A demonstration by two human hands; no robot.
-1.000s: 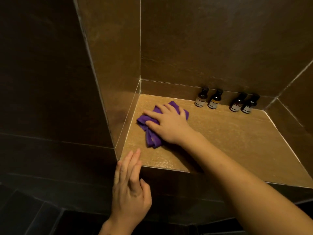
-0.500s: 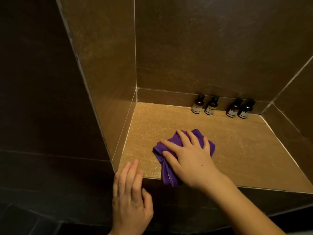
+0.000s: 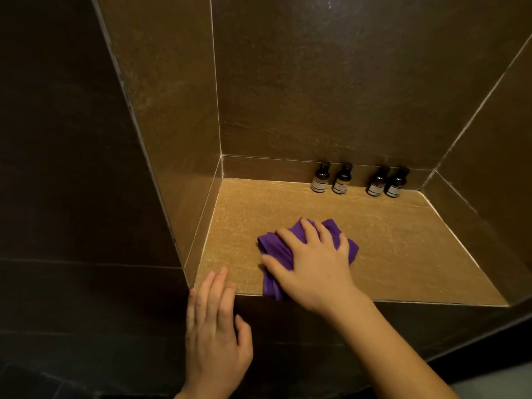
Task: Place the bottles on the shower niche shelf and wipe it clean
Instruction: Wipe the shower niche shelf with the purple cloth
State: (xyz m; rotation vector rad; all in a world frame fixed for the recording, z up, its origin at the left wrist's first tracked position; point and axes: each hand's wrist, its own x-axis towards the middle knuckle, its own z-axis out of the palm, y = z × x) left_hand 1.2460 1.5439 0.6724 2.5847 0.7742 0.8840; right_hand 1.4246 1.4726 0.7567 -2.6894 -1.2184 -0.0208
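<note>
Under the right hand (image 3: 313, 269) — a crumpled purple cloth (image 3: 276, 254), pressed flat onto the tan niche shelf (image 3: 403, 249) near its front edge. Fingers spread and fairly straight over the fabric, thumb along the cloth's left side; palm down, not gripping so much as pinning it. One fold of cloth hangs just over the shelf lip below the thumb.

Beyond the fingertips, well apart from the hand, four small dark bottles (image 3: 359, 181) stand upright along the back wall (image 3: 316, 82) — two pairs with a gap between them, pale labels facing out.

Left of the working hand, the left hand (image 3: 214, 329) lies flat against the dark tiled wall (image 3: 72, 298) below the shelf, fingers straight and relaxed, tips reaching the shelf's front-left corner. It holds nothing.
</note>
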